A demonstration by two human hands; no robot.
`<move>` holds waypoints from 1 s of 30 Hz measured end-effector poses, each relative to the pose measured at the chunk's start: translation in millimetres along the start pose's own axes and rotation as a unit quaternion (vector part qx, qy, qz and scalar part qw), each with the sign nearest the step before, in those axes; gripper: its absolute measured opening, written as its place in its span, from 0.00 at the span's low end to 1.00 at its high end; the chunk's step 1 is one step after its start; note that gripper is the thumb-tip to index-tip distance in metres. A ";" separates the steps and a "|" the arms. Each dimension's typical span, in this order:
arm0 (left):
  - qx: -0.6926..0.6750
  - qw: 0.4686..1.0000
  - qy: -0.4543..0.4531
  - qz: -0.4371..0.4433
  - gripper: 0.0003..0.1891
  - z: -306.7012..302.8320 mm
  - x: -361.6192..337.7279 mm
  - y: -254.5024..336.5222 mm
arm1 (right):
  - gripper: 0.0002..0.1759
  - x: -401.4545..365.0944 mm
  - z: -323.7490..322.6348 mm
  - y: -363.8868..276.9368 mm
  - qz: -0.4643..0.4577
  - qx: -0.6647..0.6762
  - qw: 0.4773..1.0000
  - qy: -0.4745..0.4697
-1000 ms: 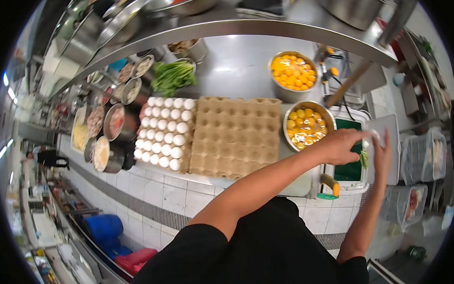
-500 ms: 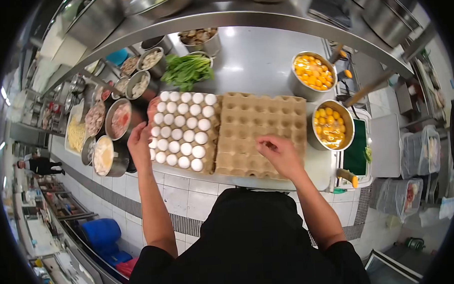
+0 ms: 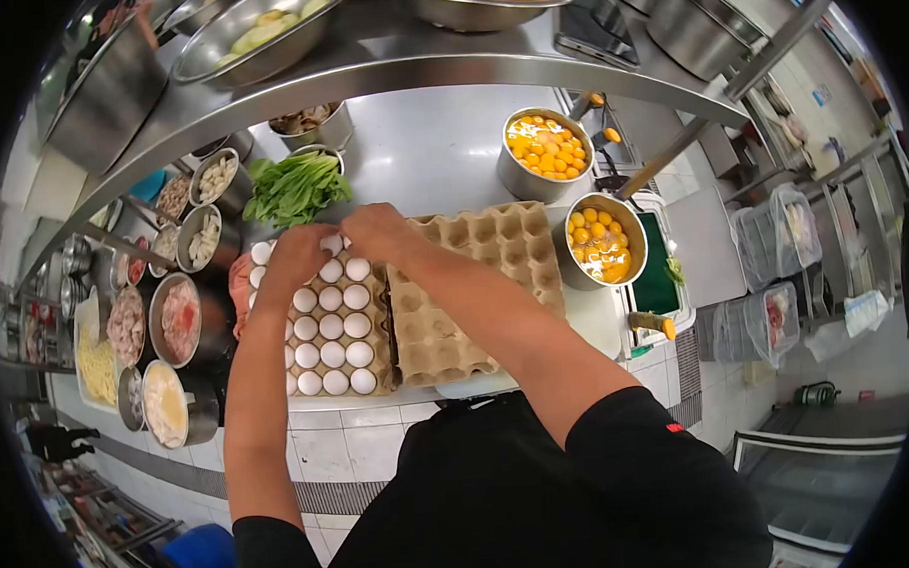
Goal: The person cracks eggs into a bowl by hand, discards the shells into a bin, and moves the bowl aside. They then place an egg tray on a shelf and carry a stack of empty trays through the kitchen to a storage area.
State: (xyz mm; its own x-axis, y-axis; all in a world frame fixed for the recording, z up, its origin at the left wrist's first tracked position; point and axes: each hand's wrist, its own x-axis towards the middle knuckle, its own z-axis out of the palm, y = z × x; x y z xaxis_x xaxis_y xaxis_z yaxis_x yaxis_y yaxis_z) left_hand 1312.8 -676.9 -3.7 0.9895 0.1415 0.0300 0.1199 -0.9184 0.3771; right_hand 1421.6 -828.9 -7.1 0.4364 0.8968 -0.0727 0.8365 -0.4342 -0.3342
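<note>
White eggs [image 3: 331,326] fill much of a cardboard tray [image 3: 380,332] on the steel counter. Both my hands are over the far edge of this tray. My left hand [image 3: 305,257] is closed around something at the back rows, hidden by the fingers. Beside it, my right hand [image 3: 373,232] has its fingers bent down at the far right corner; what they hold, if anything, is hidden. Under my right forearm lies an empty egg tray [image 3: 483,245]. Leafy greens [image 3: 296,186] sit just beyond my hands.
Two metal pots of yolks, a far one [image 3: 545,149] and a nearer one [image 3: 603,241], stand at the right. Pots of meat [image 3: 180,319] and other food crowd the left. A steel shelf edge [image 3: 417,75] crosses above the counter.
My right hand has moved left from above the empty tray to the egg tray's far edge. My left hand has moved from that tray's left side to its back rows. The view has shifted.
</note>
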 end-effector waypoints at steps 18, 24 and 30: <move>-0.766 0.640 -0.017 -0.057 0.06 79.1 24.3 160.6 | 0.18 -293.1 -85.7 252.8 0.207 0.669 0.360 0.616; -0.630 0.764 -0.142 -0.003 0.09 103.7 83.3 335.2 | 0.20 -281.6 -86.3 301.9 0.277 0.611 0.493 0.555; -0.456 0.865 0.013 0.208 0.21 117.0 136.3 400.1 | 0.17 -336.1 -113.0 265.1 0.171 0.768 0.502 0.360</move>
State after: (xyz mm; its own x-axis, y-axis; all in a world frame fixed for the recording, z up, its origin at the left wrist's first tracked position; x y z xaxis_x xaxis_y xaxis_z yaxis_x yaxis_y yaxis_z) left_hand 1505.1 -1068.3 43.0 0.9278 -0.1131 0.3554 -0.3722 -0.2202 0.9016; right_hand 1534.2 -1255.0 34.9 0.9361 0.2896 -0.1994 -0.3287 0.5195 -0.7887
